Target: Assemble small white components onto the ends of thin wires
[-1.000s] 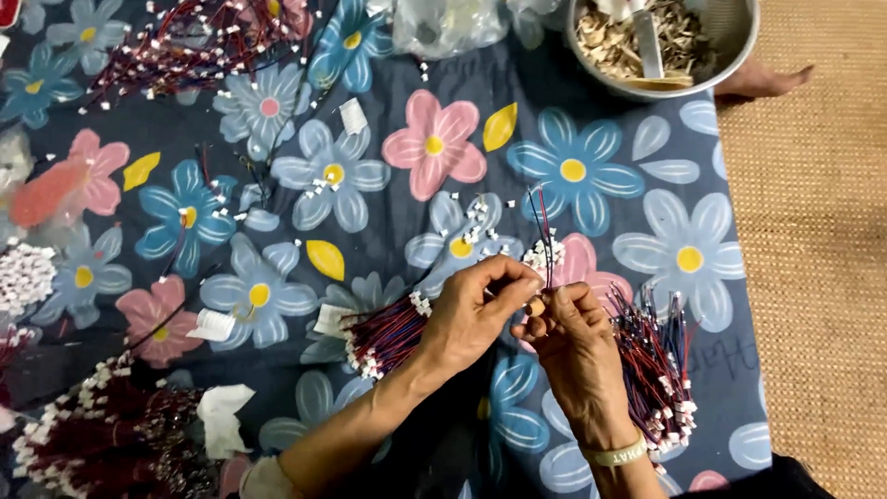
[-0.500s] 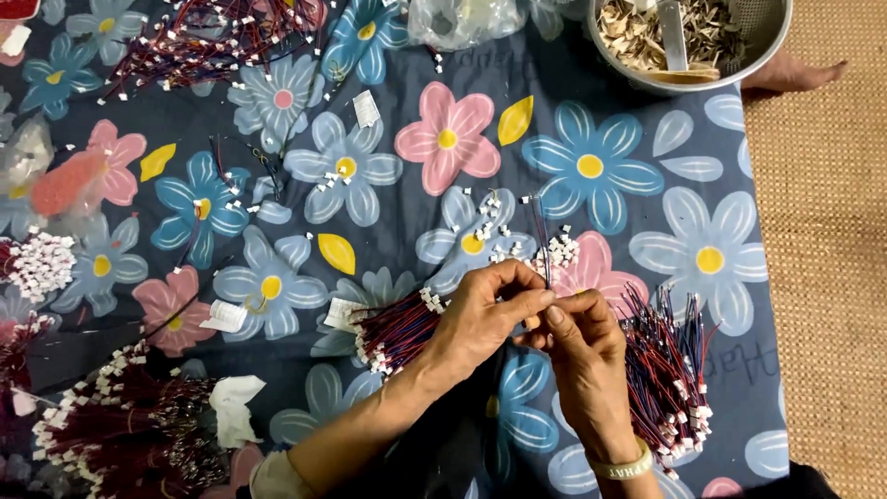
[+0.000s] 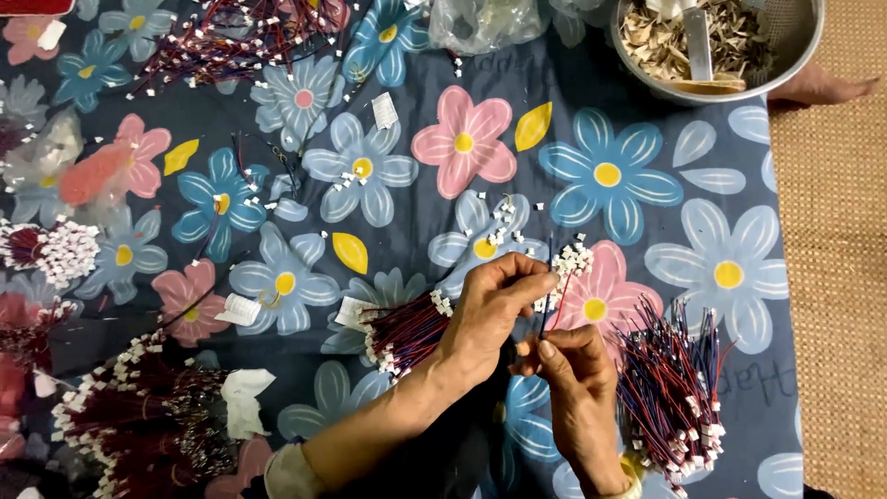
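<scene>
My left hand [image 3: 490, 310] grips a bundle of red and blue wires with white connectors [image 3: 402, 333] against the palm, and its fingertips pinch the top of a thin wire pair [image 3: 550, 296]. My right hand [image 3: 573, 370] holds the lower end of that same wire pair just below the left fingers. A small heap of loose white connectors [image 3: 571, 263] lies right beyond the fingertips on a pink flower. A loose pile of red and blue wires [image 3: 674, 388] lies to the right of my right hand.
All of it rests on a dark blue flowered cloth [image 3: 647, 203]. A metal bowl [image 3: 716, 46] of scraps stands at the top right, a bare foot [image 3: 822, 88] beside it. More connector-tipped wire bundles lie at the lower left [image 3: 139, 416] and top left [image 3: 231, 42]. Woven matting [image 3: 841, 277] borders the right.
Both hands have dropped slightly toward me and the view has shifted. The right hand has slid lower on the wire pair, away from the left fingertips.
</scene>
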